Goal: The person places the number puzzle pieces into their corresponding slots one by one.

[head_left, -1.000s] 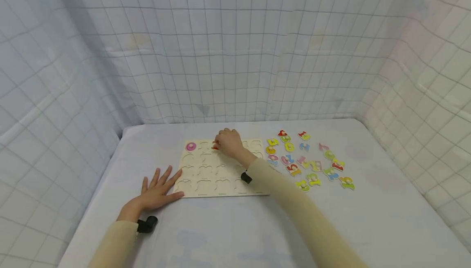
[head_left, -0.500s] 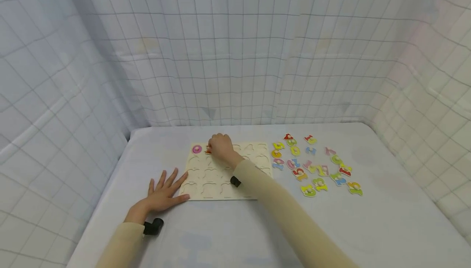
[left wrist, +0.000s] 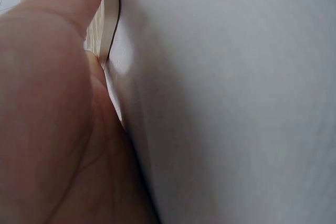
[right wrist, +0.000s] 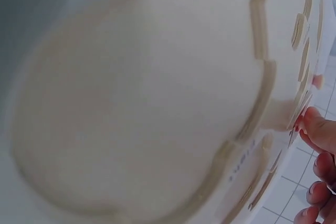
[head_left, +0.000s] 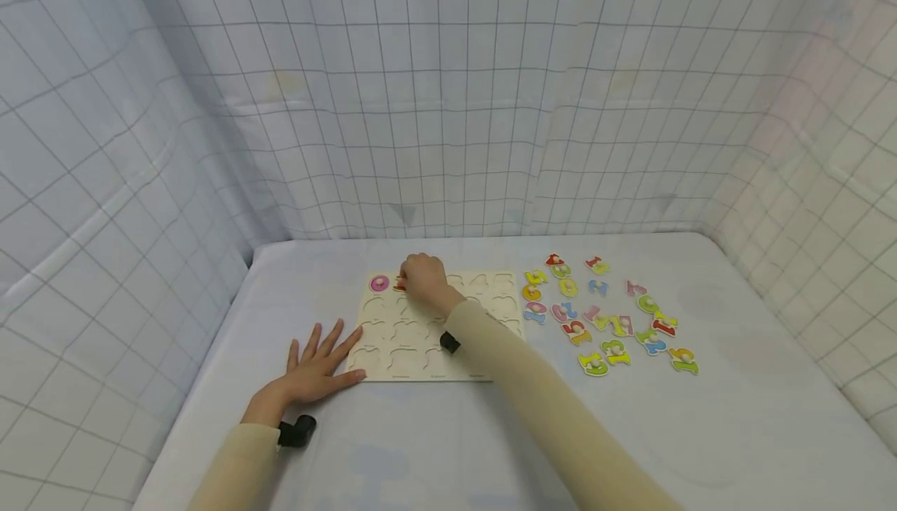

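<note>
A pale wooden number puzzle board (head_left: 405,337) with cut-out recesses lies on the table. Its far left recess holds a round purple piece (head_left: 379,283) with a knob. Just right of that piece, my right hand (head_left: 424,281) pinches a small red puzzle piece (head_left: 399,287) by its knob, low over the top row. The hand covers most of the piece; in the right wrist view thumb and fingertips (right wrist: 311,116) meet at it, right at the board's surface. My left hand (head_left: 317,371) lies with spread fingers at the board's near left corner, fingertips on its edge.
Several colourful number pieces (head_left: 577,332) with knobs lie scattered to the right of the board, some overlapping. White table cloth (head_left: 392,449) surrounds the board. Gridded white curtains (head_left: 483,145) hang behind and at both sides.
My right hand has slid left along the top row with the red piece, closer to the purple one. The left hand stays at the board's corner. The head view has shifted slightly.
</note>
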A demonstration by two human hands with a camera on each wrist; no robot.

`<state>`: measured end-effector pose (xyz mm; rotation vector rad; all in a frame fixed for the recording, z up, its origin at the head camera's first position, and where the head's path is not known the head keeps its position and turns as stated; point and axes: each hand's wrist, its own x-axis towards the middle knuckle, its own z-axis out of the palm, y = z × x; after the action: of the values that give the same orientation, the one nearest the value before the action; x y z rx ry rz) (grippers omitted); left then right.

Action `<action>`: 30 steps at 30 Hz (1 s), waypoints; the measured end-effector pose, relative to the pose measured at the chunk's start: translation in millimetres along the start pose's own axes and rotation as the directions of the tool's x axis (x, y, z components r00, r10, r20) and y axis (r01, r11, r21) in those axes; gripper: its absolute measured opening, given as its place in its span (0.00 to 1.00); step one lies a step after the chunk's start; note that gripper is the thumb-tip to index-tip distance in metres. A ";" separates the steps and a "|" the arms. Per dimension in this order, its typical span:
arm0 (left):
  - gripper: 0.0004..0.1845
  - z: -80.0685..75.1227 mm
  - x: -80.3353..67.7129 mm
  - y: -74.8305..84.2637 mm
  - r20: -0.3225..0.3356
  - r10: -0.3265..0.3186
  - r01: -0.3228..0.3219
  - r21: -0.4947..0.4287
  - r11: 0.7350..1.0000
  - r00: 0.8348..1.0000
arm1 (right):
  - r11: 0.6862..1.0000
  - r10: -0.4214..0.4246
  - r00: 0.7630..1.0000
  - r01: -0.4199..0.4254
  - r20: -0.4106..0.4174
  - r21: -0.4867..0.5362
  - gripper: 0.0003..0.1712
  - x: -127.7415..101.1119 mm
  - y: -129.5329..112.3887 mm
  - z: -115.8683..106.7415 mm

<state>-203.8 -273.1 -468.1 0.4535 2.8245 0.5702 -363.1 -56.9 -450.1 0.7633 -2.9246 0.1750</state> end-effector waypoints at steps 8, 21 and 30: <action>0.43 4.4 8.1 0.0 -0.006 0.034 -0.035 -0.023 0.999 0.999 | 0.997 -0.004 1.000 0.005 0.014 -0.077 0.11 -2.6 5.2 -4.7; 0.42 8.5 6.5 -3.8 -0.044 0.050 -0.052 -0.039 0.998 0.998 | 0.862 0.068 0.995 -0.093 0.068 0.498 0.22 -33.8 64.7 -28.7; 0.44 15.4 8.8 -16.6 -0.023 0.013 -0.013 0.019 1.000 1.000 | 0.827 0.158 0.986 -0.165 0.060 0.538 0.16 -92.9 165.9 -55.3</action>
<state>-211.9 -279.4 -490.1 0.4722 2.8528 0.5551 -359.8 139.1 -422.2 0.5609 -2.9645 1.0560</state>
